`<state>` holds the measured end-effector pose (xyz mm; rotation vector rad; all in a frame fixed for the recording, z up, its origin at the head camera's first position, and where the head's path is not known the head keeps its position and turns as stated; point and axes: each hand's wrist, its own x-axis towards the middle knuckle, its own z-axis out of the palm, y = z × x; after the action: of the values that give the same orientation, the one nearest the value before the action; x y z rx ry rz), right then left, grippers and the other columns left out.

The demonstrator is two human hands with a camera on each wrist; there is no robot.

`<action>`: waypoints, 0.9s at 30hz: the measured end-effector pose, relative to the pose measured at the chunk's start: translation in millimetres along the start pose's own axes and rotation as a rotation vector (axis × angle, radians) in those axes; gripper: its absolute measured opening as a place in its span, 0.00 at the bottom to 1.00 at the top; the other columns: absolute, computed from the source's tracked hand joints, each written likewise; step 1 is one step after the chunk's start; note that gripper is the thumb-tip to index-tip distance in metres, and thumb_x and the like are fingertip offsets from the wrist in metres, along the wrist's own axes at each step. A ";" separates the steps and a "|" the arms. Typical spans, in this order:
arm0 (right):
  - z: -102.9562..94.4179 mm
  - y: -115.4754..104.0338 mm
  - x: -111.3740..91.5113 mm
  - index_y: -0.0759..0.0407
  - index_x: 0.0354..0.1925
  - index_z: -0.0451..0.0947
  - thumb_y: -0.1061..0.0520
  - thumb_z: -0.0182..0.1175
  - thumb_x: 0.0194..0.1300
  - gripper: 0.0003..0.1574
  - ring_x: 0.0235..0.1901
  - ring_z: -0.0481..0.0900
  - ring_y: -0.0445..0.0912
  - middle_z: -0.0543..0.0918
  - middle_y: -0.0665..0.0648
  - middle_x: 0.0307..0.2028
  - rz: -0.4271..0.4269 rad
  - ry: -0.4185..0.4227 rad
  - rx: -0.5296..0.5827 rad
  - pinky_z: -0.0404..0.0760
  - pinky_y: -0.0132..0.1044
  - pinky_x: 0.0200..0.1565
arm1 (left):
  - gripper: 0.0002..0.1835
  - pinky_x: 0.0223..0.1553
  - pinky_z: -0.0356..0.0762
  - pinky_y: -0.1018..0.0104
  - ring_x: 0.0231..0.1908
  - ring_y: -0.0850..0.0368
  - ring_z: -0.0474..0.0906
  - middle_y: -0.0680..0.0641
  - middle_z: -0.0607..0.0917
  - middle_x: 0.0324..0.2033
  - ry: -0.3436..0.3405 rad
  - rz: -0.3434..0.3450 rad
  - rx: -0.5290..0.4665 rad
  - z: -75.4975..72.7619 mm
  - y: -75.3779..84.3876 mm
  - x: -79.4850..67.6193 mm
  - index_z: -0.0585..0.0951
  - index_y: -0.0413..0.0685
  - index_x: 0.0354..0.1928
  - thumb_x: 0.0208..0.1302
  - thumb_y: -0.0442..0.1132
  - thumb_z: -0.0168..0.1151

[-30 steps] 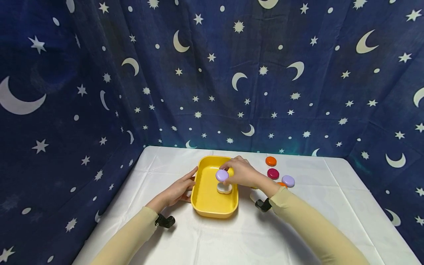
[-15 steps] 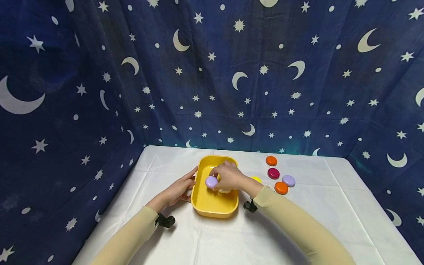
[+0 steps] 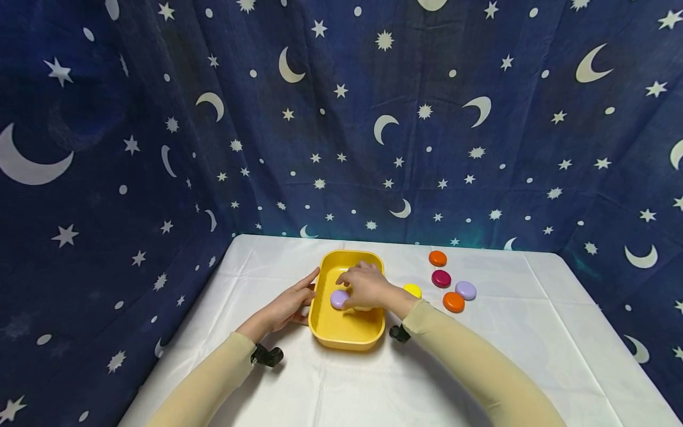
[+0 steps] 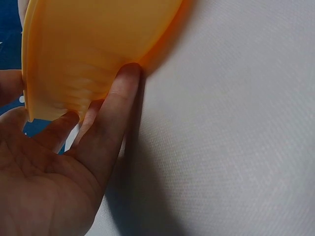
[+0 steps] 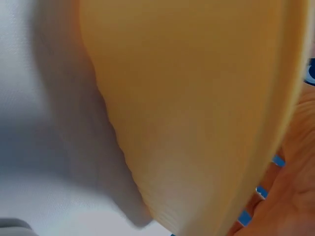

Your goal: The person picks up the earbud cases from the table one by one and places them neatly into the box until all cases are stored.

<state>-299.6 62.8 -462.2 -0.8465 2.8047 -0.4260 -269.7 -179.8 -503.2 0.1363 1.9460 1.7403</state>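
Observation:
A yellow rectangular tray [image 3: 347, 343] stands on the white table. My left hand [image 3: 288, 304] rests along its left side; in the left wrist view its extended fingers touch the outer wall [image 4: 98, 44]. Inside the tray, a glossy lavender disc [image 3: 338, 299] lies left of my right hand [image 3: 367, 287]. The right fingertips are spread above it, with the thumb right at its edge. A sliver of a whitish piece [image 3: 364, 308] shows beneath that hand, the remainder hidden. The right wrist view is mostly filled by the tray's outer wall [image 5: 192, 98].
Right of the tray lie several glossy discs: yellow [image 3: 412, 290], crimson [image 3: 441, 279], a second lavender disc [image 3: 466, 290], a far orange one [image 3: 437, 258] and a near orange one [image 3: 453, 302]. A dark blue star-and-moon curtain [image 3: 341, 178] hangs behind the table [image 3: 533, 338].
My right hand carried the lavender disc leftward within the tray, then its fingers parted and the disc settled slightly lower. The left hand and tray stayed in place.

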 end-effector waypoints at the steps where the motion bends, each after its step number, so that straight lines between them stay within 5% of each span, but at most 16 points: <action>1: -1.0 0.9 -0.8 0.46 0.58 0.84 0.37 0.78 0.52 0.37 0.51 0.69 0.47 0.84 0.45 0.46 -0.002 0.003 -0.002 0.65 0.49 0.56 | 0.37 0.43 0.87 0.49 0.59 0.45 0.80 0.39 0.60 0.77 0.002 -0.002 0.001 0.2 0.1 0.3 0.51 0.73 0.82 0.76 0.42 0.49; 19: -24.4 9.7 -23.8 0.46 0.62 0.83 0.42 0.77 0.54 0.37 0.61 0.67 0.53 0.83 0.48 0.55 -0.022 0.111 0.072 0.64 0.54 0.62 | 0.37 0.43 0.87 0.48 0.60 0.44 0.79 0.38 0.59 0.77 0.007 0.010 0.022 0.6 -0.1 0.3 0.51 0.73 0.82 0.76 0.43 0.49; 27: -33.6 26.6 -43.7 0.43 0.63 0.81 0.41 0.77 0.54 0.38 0.63 0.65 0.49 0.81 0.45 0.58 0.044 0.153 0.132 0.66 0.53 0.65 | 0.38 0.43 0.87 0.49 0.60 0.45 0.79 0.39 0.59 0.77 0.008 0.013 0.033 1.5 -0.6 -0.6 0.50 0.73 0.82 0.75 0.43 0.50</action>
<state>-285.8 116.0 -435.1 -0.7524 2.8870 -0.6875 -268.4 -178.8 -503.7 0.1540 1.9845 1.7203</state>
